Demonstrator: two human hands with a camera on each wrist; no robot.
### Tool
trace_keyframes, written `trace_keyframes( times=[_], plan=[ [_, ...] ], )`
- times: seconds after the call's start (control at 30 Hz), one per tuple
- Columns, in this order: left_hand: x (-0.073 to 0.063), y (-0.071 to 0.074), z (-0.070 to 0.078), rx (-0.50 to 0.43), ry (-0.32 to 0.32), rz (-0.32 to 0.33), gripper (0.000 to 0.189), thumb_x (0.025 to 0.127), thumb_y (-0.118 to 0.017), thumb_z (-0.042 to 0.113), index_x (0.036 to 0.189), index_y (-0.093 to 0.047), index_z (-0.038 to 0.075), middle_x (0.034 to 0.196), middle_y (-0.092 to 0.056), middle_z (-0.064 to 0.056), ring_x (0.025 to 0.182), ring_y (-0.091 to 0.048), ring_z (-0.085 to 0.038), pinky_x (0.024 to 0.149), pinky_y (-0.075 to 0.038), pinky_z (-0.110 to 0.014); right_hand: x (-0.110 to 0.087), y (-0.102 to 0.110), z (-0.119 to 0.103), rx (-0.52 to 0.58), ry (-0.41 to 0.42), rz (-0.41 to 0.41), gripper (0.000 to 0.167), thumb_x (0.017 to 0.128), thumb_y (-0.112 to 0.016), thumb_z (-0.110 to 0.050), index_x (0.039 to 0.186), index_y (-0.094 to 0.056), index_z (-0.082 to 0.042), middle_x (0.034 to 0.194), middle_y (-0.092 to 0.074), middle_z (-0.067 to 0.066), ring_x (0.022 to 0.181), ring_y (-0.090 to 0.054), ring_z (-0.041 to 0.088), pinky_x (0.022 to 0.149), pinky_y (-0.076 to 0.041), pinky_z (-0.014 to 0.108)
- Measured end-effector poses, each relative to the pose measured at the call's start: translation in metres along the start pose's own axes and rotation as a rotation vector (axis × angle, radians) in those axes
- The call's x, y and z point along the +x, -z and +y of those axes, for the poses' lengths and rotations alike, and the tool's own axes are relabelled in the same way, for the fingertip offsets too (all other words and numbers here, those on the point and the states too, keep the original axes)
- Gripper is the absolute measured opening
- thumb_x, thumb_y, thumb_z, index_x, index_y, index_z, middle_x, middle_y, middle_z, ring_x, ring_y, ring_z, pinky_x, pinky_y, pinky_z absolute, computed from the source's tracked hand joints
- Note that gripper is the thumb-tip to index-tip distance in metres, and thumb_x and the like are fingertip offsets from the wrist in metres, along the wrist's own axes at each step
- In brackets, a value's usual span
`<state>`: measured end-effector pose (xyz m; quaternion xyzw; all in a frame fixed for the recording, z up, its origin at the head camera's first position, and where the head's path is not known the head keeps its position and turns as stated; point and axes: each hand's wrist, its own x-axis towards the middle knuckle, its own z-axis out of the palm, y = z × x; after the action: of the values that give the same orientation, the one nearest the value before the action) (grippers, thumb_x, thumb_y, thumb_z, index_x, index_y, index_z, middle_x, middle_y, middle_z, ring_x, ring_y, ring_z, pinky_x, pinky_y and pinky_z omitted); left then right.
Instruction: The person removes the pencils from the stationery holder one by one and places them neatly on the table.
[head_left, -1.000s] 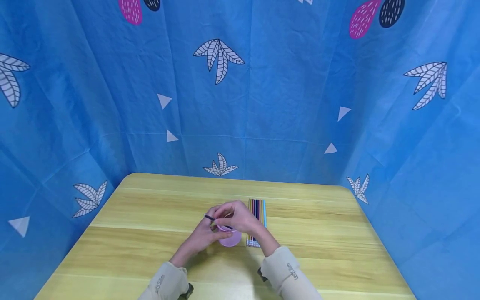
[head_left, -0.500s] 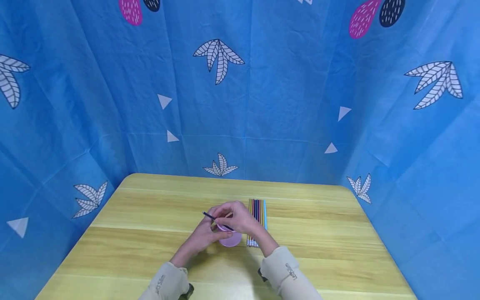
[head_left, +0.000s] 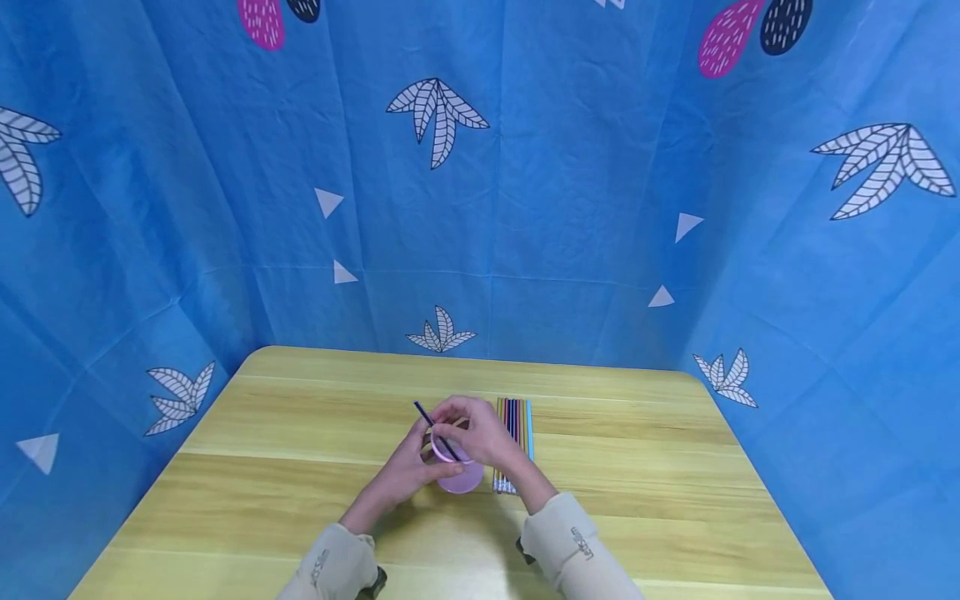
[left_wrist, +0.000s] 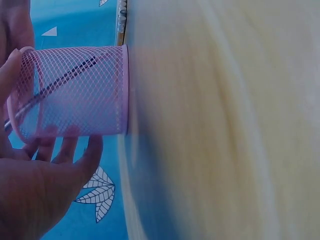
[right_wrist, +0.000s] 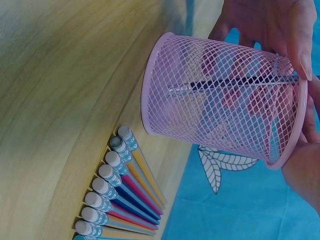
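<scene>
A pink mesh pencil holder (head_left: 462,479) stands upright on the table. My left hand (head_left: 405,471) grips it from the left, fingers along its far side and thumb at the rim, as the left wrist view of the hand (left_wrist: 45,195) and holder (left_wrist: 75,112) also shows. Over its mouth, my right hand (head_left: 483,433) pinches a dark pencil (head_left: 424,416) that slants down into the holder. Through the mesh in the right wrist view, the pencil (right_wrist: 235,82) has its eraser end inside, short of the base. The right fingertips are partly hidden behind the rim.
Just right of the holder, a row of several pencils (head_left: 513,421) lies side by side, eraser ends toward the person; the right forearm covers part of it. The wooden table (head_left: 637,483) backs onto a blue patterned curtain (head_left: 570,208).
The pencil has tilted steeper, its outer end rising and its lower end going into the holder. My right fingers have shifted slightly with it; the left hand and holder stay put.
</scene>
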<state>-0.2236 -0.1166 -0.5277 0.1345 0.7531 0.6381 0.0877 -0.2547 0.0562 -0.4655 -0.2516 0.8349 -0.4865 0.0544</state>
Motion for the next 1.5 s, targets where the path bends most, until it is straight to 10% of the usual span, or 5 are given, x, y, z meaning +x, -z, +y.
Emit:
trace_keyframes(
  times=[1.5],
  plan=[
    [0.002,-0.001,0.000,-0.014,0.010,0.008,0.092,0.082,-0.088,0.024,0.157,-0.035,0.017,0.159,-0.042,-0.015,0.147,-0.041,-0.043,0.122,-0.032,-0.063,-0.001,0.040,-0.013,0.384,0.041,0.350,0.021,0.095,-0.068,0.002,0.117,-0.065,0.006,0.105,-0.069,0.020,0.090,-0.068,0.016,0.085,-0.065,0.033]
  ],
)
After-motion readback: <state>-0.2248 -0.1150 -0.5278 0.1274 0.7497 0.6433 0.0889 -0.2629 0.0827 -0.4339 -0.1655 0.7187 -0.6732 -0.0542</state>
